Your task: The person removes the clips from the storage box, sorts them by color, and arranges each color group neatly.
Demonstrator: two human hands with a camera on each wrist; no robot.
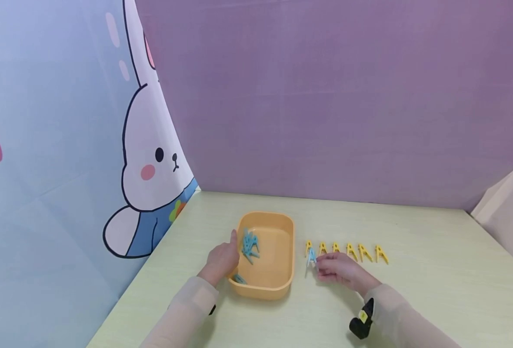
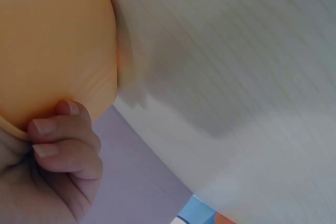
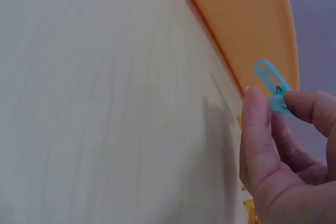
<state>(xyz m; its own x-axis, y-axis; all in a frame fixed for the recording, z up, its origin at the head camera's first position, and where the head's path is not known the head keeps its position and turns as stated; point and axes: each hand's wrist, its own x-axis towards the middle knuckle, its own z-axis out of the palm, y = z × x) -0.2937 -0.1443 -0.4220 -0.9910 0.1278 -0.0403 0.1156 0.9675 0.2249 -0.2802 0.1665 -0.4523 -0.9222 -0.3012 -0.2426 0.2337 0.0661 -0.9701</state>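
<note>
My left hand (image 1: 222, 258) grips the left rim of an orange plastic basket (image 1: 263, 292), thumb over the edge; in the left wrist view its curled fingers (image 2: 71, 129) press the outer wall. Several blue clothespins (image 1: 250, 244) lie in a heap along the basket's left side, and some sit in its near left corner. Right of the basket, my right hand (image 1: 341, 269) pinches one light blue clothespin (image 3: 270, 76) between thumb and fingertips, held above the table. Behind that hand stands a row of several yellow clothespins (image 1: 363, 253), partly covered by the hand and the blue clothespin.
The pale wooden table (image 1: 439, 270) runs back to a purple cloth wall (image 1: 326, 96). On the left hangs a light blue curtain (image 1: 43, 232) with a cartoon rabbit. A black strap with a yellow mark (image 1: 363, 316) is at the right wrist.
</note>
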